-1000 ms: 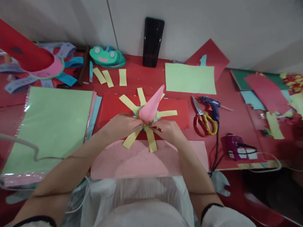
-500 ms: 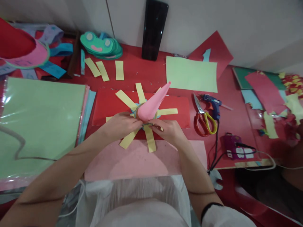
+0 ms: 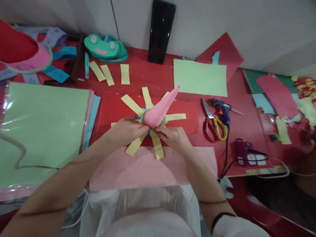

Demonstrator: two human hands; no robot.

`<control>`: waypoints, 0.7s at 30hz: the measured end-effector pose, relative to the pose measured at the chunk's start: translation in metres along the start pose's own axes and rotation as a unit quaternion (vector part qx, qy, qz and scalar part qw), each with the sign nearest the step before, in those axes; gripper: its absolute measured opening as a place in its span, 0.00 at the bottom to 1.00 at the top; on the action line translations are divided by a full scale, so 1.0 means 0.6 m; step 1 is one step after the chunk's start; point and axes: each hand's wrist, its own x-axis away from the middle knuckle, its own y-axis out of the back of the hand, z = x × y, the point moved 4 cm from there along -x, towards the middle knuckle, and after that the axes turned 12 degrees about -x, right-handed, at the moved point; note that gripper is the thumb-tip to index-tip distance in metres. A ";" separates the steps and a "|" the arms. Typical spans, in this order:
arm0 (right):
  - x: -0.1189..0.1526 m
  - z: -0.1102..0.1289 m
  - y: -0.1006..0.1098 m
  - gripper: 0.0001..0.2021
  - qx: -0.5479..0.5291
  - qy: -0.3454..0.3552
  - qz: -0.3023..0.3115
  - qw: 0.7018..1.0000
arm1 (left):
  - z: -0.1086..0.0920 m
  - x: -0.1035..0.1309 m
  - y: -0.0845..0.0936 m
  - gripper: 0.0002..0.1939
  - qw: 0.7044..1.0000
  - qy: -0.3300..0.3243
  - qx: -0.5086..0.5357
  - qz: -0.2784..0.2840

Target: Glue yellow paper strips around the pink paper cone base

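Observation:
A pink pointed cone (image 3: 160, 110) leans toward the upper right over the red sheet (image 3: 184, 126). Yellow paper strips (image 3: 132, 104) spread out like rays around its base, where bits of blue show beneath. At the near left of the base, my left hand (image 3: 129, 130) is closed, its thumb and fingers pinching the cone's lower edge. My right hand (image 3: 174, 136) pinches the same edge from the right, fingertips close to the left ones. The fingers partly hide the base and the strips under it.
Scissors (image 3: 212, 121), a blue glue gun (image 3: 222, 108) and a purple box with cables (image 3: 243, 153) lie to the right. A phone (image 3: 161, 31) leans on the wall. Plastic-covered green sheets (image 3: 44, 131) lie left; frog cutouts (image 3: 105, 47) behind. Another person's arm (image 3: 306, 164) shows far right.
My right hand's fingers have shifted slightly along the cone's base and drawn closer together. The cone and strips stay almost in place.

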 end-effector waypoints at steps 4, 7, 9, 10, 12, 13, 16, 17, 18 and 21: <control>-0.001 -0.004 0.003 0.17 0.008 -0.009 -0.008 1.000 | 0.003 0.002 0.001 0.14 1.000 0.006 -0.015 -0.010; -0.002 -0.006 0.000 0.16 0.007 -0.010 -0.003 1.000 | 0.003 0.000 0.003 0.13 1.000 0.009 -0.021 -0.016; -0.002 -0.006 0.000 0.15 -0.001 -0.013 0.003 1.000 | 0.003 0.000 0.002 0.13 1.000 0.009 -0.016 -0.012; -0.002 -0.006 0.002 0.14 -0.009 -0.015 0.006 1.000 | 0.003 -0.001 0.002 0.13 1.000 0.007 -0.010 -0.009; -0.002 -0.007 0.010 0.13 -0.032 -0.027 0.004 0.999 | 0.003 -0.001 0.000 0.14 1.000 0.007 0.004 -0.005; -0.002 -0.007 0.017 0.13 -0.045 -0.035 -0.006 0.998 | 0.003 -0.001 -0.001 0.14 1.000 0.011 0.010 -0.006; 0.001 -0.014 0.050 0.15 -0.079 -0.080 -0.075 0.991 | 0.004 -0.001 -0.002 0.14 0.999 0.025 0.034 -0.015; 0.002 -0.018 0.061 0.16 -0.084 -0.101 -0.104 0.986 | 0.005 -0.001 -0.002 0.13 0.998 0.033 0.045 -0.019; 0.003 -0.022 0.071 0.16 -0.087 -0.120 -0.122 0.981 | 0.005 -0.002 -0.003 0.13 0.997 0.040 0.055 -0.023; 0.002 -0.033 0.079 0.14 -0.085 -0.174 -0.107 0.975 | 0.003 -0.004 -0.007 0.13 0.997 0.052 0.045 -0.026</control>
